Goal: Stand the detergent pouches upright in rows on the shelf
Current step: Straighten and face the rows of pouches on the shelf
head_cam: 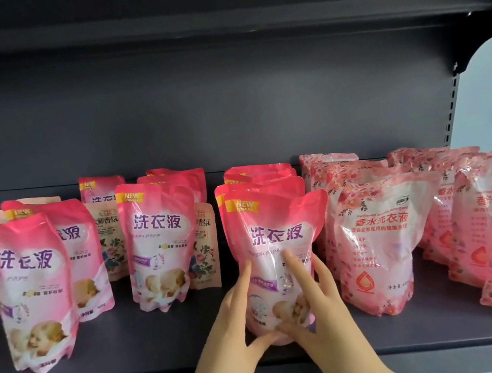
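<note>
Most pouches stand in rows. The front pink pouch point(277, 246), at the centre, stands upright. The left hand point(236, 313) and right hand point(320, 310) press its face, fingers straight and spread, thumbs meeting at its foot. The mixed group point(110, 238) at 9 o'clock looks unsorted to me. Open shelf point(167, 346) lies at 7 o'clock, along the front edge.

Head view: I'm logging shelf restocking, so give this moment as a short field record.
handled item: pink detergent pouch, upright, front of middle row
left hand: fingers straight on its front, left side
right hand: fingers straight on its front, right side
to its right: rose-print pouches, upright
to its left: more pink pouches, floral pouches behind
shelf: dark grey
</note>
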Available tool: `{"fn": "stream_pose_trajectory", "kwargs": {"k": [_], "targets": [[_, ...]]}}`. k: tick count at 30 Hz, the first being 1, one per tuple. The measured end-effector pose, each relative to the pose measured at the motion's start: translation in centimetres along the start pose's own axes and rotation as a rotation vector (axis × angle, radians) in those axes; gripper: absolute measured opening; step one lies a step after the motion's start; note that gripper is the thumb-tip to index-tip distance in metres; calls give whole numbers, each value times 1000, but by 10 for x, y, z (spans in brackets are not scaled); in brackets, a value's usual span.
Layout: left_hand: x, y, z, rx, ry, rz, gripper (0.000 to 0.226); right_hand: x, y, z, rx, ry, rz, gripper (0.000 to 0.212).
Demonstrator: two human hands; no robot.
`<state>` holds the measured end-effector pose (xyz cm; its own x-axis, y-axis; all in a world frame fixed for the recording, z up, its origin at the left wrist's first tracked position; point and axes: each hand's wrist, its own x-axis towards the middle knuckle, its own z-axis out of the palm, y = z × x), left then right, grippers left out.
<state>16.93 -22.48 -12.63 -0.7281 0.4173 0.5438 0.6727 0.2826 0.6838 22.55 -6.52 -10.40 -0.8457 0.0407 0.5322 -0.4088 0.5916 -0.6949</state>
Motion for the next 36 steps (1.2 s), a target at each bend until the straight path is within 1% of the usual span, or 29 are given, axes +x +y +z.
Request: {"fn": "stream_pose_trajectory", "kwargs": {"k": [2, 6, 9, 11, 13, 17, 19, 24, 26, 28, 29, 31, 33, 34, 36], "targets": [[4, -2, -3, 54, -5, -12, 108, 7, 3, 2, -17, 11, -10, 96], [13, -4, -9, 184, -18, -9, 111, 19, 11, 10, -52, 6, 6, 104], [19, -9, -10, 254, -5, 0, 113, 26, 13, 13, -19, 9, 36, 103], [24, -10, -10, 291, -3, -1, 114, 31, 16, 15, -45, 20, 40, 101], [30, -11, -9, 301, -6, 1, 116, 37, 19, 16, -87, 28, 35, 101], [38, -17, -5, 259, -1, 11, 115, 43, 24, 17, -155, 39, 41, 109], [42, -20, -3, 263, -5, 7, 114, 45, 28, 18, -177, 42, 35, 110], [52, -22, -2, 380, -22, 8, 115, 53, 30, 16, -236, 21, 22, 108], [53, -19, -4, 441, -37, -9, 114, 54, 26, 14, -292, -1, 27, 101], [50, -14, -8, 493, -61, -25, 111, 54, 20, 8, -400, 5, 29, 84], [48, -11, -11, 538, -69, -26, 106, 53, 15, 3, -468, 11, 35, 75], [43, -1, -27, 643, -65, 6, 83, 54, 5, -13, -650, -12, 26, 58], [41, 14, -52, 704, -118, 58, 55, 58, -5, -31, -840, -88, -3, 45], [41, 23, -67, 748, -170, 94, 48, 62, -12, -40, -889, -135, -13, 40], [41, 40, -97, 896, -269, 200, 44, 73, -28, -56, -905, -257, -26, 33]]}}
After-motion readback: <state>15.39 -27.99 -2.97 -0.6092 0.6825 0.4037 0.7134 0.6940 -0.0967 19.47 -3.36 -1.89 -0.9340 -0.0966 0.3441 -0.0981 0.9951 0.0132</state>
